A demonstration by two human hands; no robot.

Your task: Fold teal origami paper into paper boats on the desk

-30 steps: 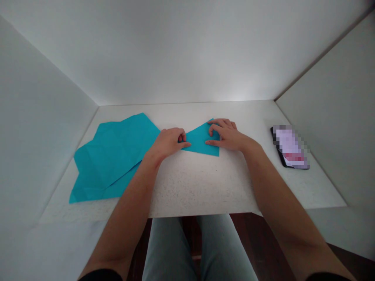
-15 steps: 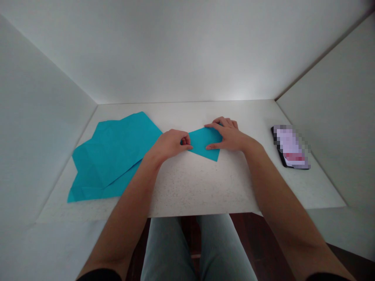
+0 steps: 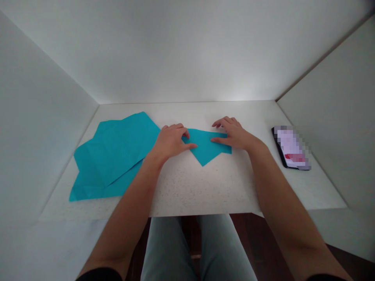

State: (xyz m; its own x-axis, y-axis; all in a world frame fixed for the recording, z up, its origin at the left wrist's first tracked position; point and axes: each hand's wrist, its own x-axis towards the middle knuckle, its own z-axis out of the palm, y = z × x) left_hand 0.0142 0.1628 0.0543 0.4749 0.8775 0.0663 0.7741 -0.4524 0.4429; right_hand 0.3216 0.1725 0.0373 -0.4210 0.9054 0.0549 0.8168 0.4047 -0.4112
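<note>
A small folded teal paper (image 3: pixel 206 147) lies flat on the white table (image 3: pixel 187 183), one corner pointing toward me. My left hand (image 3: pixel 171 140) rests on its left end with fingers stretched out and the thumb pressing the sheet. My right hand (image 3: pixel 233 134) lies on its right end, fingers spread flat, thumb on the paper's top edge. Neither hand lifts the paper.
A pile of larger teal paper sheets (image 3: pixel 113 154) lies at the left of the table. A phone (image 3: pixel 291 147) rests near the right wall. White walls close the table on three sides. My knees show below the front edge.
The small paper has turned and now shows a corner pointing toward me. Both hands went from pinching or curled to lying flat, and the right hand moved slightly right.
</note>
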